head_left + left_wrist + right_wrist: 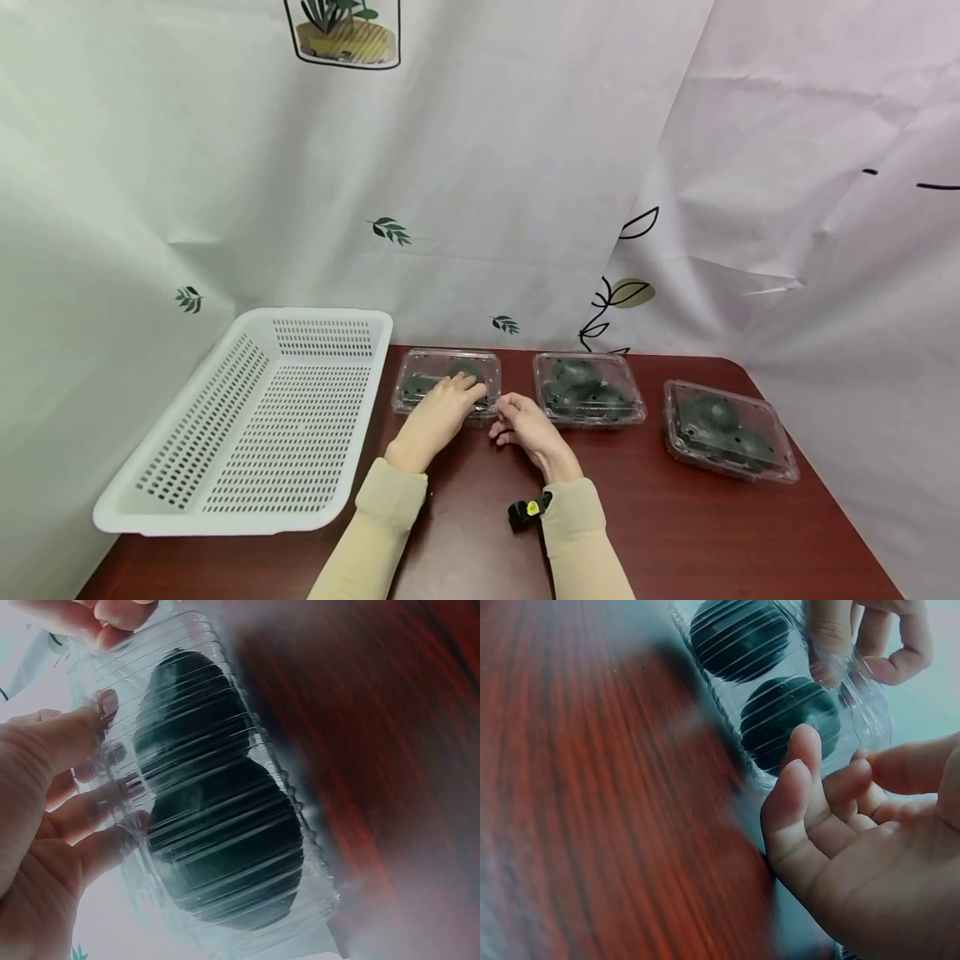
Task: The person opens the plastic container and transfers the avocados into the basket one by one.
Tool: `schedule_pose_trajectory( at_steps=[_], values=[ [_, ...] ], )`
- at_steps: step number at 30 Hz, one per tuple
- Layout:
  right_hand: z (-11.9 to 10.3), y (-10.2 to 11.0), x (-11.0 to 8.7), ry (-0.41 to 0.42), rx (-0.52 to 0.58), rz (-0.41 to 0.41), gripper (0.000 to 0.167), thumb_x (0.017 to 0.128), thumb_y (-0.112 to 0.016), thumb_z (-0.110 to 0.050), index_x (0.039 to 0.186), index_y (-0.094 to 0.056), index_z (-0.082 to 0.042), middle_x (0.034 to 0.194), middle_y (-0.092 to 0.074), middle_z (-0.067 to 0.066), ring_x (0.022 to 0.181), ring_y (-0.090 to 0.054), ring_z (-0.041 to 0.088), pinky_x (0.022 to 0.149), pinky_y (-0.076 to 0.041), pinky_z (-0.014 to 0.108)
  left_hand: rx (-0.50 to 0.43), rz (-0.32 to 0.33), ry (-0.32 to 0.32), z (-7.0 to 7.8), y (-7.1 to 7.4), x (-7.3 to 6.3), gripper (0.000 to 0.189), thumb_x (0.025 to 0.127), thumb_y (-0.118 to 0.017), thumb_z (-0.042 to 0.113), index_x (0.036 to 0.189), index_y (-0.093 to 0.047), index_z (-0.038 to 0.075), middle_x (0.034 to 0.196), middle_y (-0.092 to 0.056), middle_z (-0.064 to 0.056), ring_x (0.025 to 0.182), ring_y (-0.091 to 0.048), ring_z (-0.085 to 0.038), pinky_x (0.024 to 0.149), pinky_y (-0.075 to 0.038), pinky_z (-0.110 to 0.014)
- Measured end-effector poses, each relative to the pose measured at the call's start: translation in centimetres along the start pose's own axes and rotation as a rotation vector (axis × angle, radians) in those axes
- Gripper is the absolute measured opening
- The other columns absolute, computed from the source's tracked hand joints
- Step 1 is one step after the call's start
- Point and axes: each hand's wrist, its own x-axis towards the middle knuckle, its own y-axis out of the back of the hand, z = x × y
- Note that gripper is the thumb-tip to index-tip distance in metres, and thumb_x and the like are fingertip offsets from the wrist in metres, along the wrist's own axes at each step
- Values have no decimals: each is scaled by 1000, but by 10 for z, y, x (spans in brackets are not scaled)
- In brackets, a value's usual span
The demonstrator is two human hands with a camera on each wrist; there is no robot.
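A white rectangular perforated plastic basket [213, 523] stood at the left end of a dark red wooden table [660, 537], before a white leaf-printed sheet [487, 167]. To its right, three clear rectangular plastic boxes [611, 422] stood apart in a row, each containing dark green rounded objects [573, 372]. The left hand [437, 414] was over the leftmost box [435, 360], the right hand [529, 429] at its front-right corner.

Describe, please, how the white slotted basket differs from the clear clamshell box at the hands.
The white slotted basket is much larger than the clear clamshell box.
The basket is white, with rows of slots; the clamshell box is see-through and shows dark rounded fruits inside.
The left hand holds the clamshell box; no hand touches the basket.
Both are roughly rectangular containers on the red-brown table.
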Motion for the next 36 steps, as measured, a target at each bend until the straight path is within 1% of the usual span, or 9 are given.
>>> schedule_pose_trajectory(
  at_steps=[7, 12, 15, 17, 19, 23, 25, 30, 36],
  values=[
    [0, -4, -3, 27, -38, 35, 17, 106, -37, -10, 95, -46, -1, 73, -52, 11, 62, -58, 15, 59, -52, 28, -4, 12, -28, 0, -2, 0, 26, 88, -66, -6, 107, -61, 13, 117, -65, -14, 117, -58, -36, 96, -46, -49],
    [-3, -10, -4, 47, -98, 80, 17, 106, -35, -7, 94, -45, -1, 69, -50, 10, 60, -55, 15, 60, -54, 30, -13, 49, -31, 0, -2, 0, 28, 86, -66, -8, 105, -61, 11, 116, -67, -14, 115, -59, -37, 97, -45, -50],
    [-3, -10, -4, 37, -76, 95, 16, 105, -35, -6, 94, -45, -2, 70, -50, 10, 59, -54, 15, 60, -53, 30, -25, 86, -25, 0, -3, 0, 24, 86, -69, -4, 102, -62, 12, 114, -67, -11, 114, -60, -35, 96, -46, -50],
    [-3, -8, -4, 17, -45, 97, 16, 105, -34, -6, 94, -45, -2, 71, -49, 10, 59, -54, 15, 59, -52, 29, -25, 92, -33, 0, -3, 0, 23, 87, -70, 0, 103, -63, 14, 116, -66, -10, 115, -60, -32, 95, -46, -50],
    [-2, -6, -4, 1, -24, 93, 15, 105, -34, -6, 95, -45, -3, 70, -48, 9, 59, -54, 16, 60, -52, 29, -28, 78, -57, 0, -3, 0, 23, 87, -70, 2, 106, -65, 14, 120, -65, -9, 117, -58, -30, 96, -46, -50],
    [-1, -4, -6, -19, -17, 78, 16, 105, -32, -8, 95, -44, -4, 70, -44, 7, 59, -55, 16, 60, -52, 30, -35, 39, -131, -1, -4, -1, 27, 88, -69, 1, 110, -66, 15, 126, -62, -9, 121, -56, -27, 100, -43, -49],
    [-2, -3, -7, -24, -9, 72, 17, 105, -32, -8, 93, -43, -4, 71, -43, 7, 59, -56, 16, 61, -52, 30, -44, 36, -156, -1, -4, -2, 28, 87, -70, 2, 111, -67, 15, 128, -61, -9, 121, -56, -27, 101, -43, -48],
    [-3, -2, -8, -29, 10, 64, 20, 106, -31, -8, 88, -41, -5, 74, -42, 7, 58, -56, 15, 60, -51, 29, -55, 50, -186, -3, -3, -2, 30, 84, -75, 3, 111, -68, 15, 126, -62, -8, 119, -57, -25, 100, -44, -44],
    [-2, 0, -9, -11, 25, 54, 18, 106, -31, -8, 92, -42, -4, 74, -41, 7, 60, -56, 16, 60, -51, 28, -12, 87, -201, 2, 1, -1, 29, 82, -73, 0, 105, -67, 16, 118, -63, -6, 113, -58, -23, 96, -45, -40]
  ],
)
